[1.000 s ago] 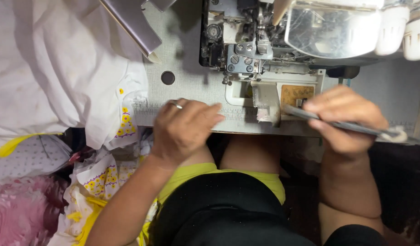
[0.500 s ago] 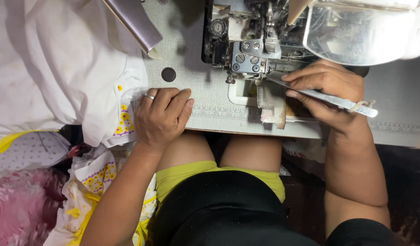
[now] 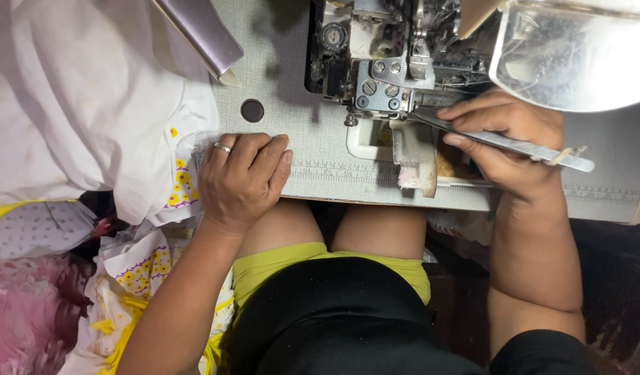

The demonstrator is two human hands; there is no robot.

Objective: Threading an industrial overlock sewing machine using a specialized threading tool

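Observation:
My right hand (image 3: 504, 142) grips long metal tweezers (image 3: 514, 144), their tips pointed left into the needle area of the grey overlock sewing machine (image 3: 396, 62). My left hand (image 3: 240, 180), with a ring on one finger, lies flat with fingers curled on the grey table (image 3: 292, 111), at the edge of white cloth with yellow flower print (image 3: 174, 173). A small hinged cover (image 3: 415, 156) hangs open below the machine's foot.
A large white cloth pile (image 3: 70, 104) covers the table's left. Pink and patterned fabrics (image 3: 28, 319) lie lower left. A metal bar (image 3: 198, 31) slants at the top. A clear plastic guard (image 3: 577, 55) sits upper right. A round hole (image 3: 252, 110) marks the table.
My left hand slid left along the table edge onto the printed cloth. My right hand rose from the table edge and brought the tweezers up into the machine's needle area.

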